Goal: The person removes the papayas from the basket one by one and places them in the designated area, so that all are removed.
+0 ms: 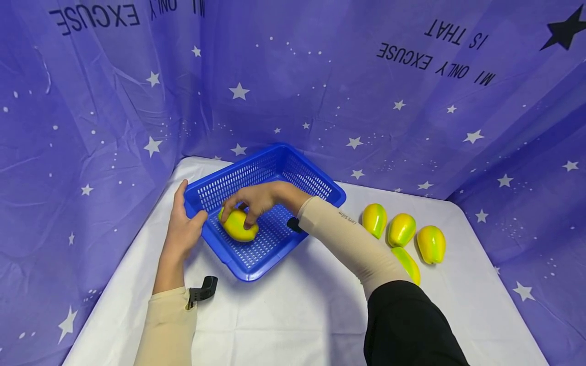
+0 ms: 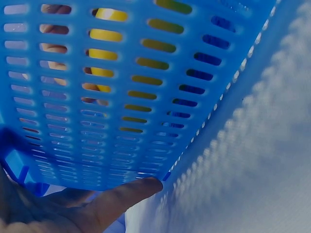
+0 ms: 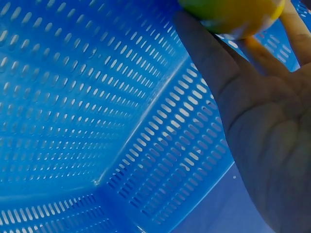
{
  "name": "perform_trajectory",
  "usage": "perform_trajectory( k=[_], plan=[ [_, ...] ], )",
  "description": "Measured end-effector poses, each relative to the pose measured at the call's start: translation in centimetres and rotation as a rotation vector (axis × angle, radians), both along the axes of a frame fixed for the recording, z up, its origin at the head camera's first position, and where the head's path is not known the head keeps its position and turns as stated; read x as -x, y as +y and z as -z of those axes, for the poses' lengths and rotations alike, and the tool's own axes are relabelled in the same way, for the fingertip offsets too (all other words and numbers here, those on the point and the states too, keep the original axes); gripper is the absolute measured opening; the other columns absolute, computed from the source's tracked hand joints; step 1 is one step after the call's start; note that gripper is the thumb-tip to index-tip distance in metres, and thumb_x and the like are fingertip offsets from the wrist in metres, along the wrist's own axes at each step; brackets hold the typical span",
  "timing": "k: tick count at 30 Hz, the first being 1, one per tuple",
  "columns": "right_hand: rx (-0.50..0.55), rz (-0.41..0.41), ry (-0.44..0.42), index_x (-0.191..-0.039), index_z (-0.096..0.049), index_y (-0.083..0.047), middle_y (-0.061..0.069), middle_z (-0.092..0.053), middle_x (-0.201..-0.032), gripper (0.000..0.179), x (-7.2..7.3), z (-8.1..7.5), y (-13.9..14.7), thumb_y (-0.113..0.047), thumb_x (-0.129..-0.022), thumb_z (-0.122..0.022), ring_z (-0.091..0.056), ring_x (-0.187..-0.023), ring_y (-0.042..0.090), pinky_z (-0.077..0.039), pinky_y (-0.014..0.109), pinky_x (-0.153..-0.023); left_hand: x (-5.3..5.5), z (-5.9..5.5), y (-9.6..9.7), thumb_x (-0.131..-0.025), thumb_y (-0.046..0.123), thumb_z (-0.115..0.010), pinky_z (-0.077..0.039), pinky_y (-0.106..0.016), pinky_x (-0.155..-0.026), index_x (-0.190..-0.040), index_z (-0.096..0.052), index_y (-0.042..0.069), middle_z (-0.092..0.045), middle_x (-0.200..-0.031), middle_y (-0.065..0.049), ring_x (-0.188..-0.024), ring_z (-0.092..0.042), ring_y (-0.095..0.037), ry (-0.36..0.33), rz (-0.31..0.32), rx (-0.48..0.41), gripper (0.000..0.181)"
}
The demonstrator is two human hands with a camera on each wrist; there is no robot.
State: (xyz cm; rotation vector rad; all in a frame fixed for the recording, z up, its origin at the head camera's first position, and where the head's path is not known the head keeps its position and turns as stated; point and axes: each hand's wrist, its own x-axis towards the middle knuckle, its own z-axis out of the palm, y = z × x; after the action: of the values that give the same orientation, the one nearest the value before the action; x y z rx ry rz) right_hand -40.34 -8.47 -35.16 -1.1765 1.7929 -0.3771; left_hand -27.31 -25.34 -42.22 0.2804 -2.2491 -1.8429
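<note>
My right hand (image 1: pixel 258 198) is inside the blue basket (image 1: pixel 316 175), fingers curled over the top of a yellow-green mango (image 1: pixel 239 226) that lies on the basket floor toward its near-left side. The right wrist view shows my fingertips (image 3: pixel 204 53) wrapped round the fruit (image 3: pixel 233 14), so I am grasping it, not just touching it. My left hand (image 1: pixel 183 229) steadies the basket from outside at about nine o'clock: the thumb (image 2: pixel 121 196) hooks over the wall and the other fingers lie straight along the rim.

By my reckoning this is the first fruit to go in; I see no other in the basket. Four more mangoes (image 1: pixel 402 230) lie on the white table (image 1: pixel 284 315) at about three o'clock from the basket, well apart from it, so most of the work is left.

The mango in my grip lies on its side, long axis running roughly from ten o'clock to four o'clock. My fingers cover the ends, so which one is the stem end I cannot tell.
</note>
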Motion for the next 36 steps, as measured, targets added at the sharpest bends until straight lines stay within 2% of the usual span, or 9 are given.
perform_trajectory(
  k=[6, 13, 18, 23, 29, 36],
  plan=[
    [0.050, 0.036, -0.003, -0.123, -0.058, -0.018, 0.001, -0.020, -0.149, 0.054, -0.6, -2.3, 0.6, 0.004, -0.074, -0.067, -0.029, -0.129, 0.023, -0.036, 0.032, -0.098, 0.0, -0.1, 0.2, -0.083, 0.004, -0.046, -0.007, -0.055, -0.105, -0.143, -0.003, 0.039, -0.002, -0.151, 0.005, -0.135, -0.007, -0.025, 0.000, -0.003, 0.007, 0.082],
    [0.133, 0.061, -0.011, -0.123, -0.057, -0.017, -0.003, -0.023, -0.147, 0.054, -0.9, -4.4, 1.2, 0.003, -0.074, -0.068, -0.025, -0.130, 0.011, -0.026, 0.036, -0.105, -0.1, -0.2, 0.2, -0.084, 0.006, -0.046, -0.007, -0.055, -0.105, -0.143, -0.002, 0.040, -0.001, -0.151, 0.005, -0.135, -0.005, -0.025, -0.011, 0.004, 0.007, 0.082],
    [0.181, 0.056, -0.014, -0.122, -0.058, -0.015, -0.004, -0.024, -0.147, 0.053, -1.1, -5.4, 1.7, 0.003, -0.073, -0.067, -0.022, -0.130, 0.006, -0.025, 0.033, -0.105, -0.1, -0.1, 0.2, -0.083, 0.005, -0.045, -0.008, -0.054, -0.105, -0.144, -0.002, 0.039, -0.001, -0.151, 0.004, -0.135, -0.008, -0.026, -0.011, 0.002, -0.002, 0.082],
    [0.208, 0.055, 0.005, -0.123, -0.057, -0.015, -0.003, -0.022, -0.147, 0.053, -1.3, -6.4, 2.3, 0.003, -0.073, -0.067, -0.024, -0.130, 0.009, -0.026, 0.032, -0.105, -0.2, -0.1, 0.2, -0.084, 0.005, -0.045, -0.007, -0.055, -0.105, -0.144, -0.002, 0.039, -0.001, -0.151, 0.004, -0.135, -0.007, -0.026, -0.013, -0.006, -0.003, 0.081],
    [0.254, 0.061, 0.023, -0.123, -0.057, -0.012, -0.003, -0.024, -0.146, 0.053, -1.4, -7.4, 3.4, 0.003, -0.073, -0.066, -0.024, -0.130, 0.008, -0.029, 0.026, -0.102, -0.2, -0.1, 0.3, -0.083, 0.004, -0.044, -0.010, -0.053, -0.105, -0.143, -0.003, 0.040, -0.004, -0.151, 0.001, -0.133, -0.013, -0.028, -0.011, -0.011, -0.008, 0.082],
    [0.297, 0.084, 0.035, -0.123, -0.056, -0.010, -0.002, -0.025, -0.146, 0.052, -1.4, -8.4, 5.1, 0.004, -0.073, -0.065, -0.025, -0.129, 0.008, -0.030, 0.025, -0.101, -0.2, -0.2, 0.4, -0.082, 0.002, -0.044, -0.008, -0.052, -0.105, -0.145, -0.004, 0.036, -0.006, -0.151, -0.002, -0.134, -0.012, -0.027, 0.015, -0.016, -0.007, 0.082]
  ],
)
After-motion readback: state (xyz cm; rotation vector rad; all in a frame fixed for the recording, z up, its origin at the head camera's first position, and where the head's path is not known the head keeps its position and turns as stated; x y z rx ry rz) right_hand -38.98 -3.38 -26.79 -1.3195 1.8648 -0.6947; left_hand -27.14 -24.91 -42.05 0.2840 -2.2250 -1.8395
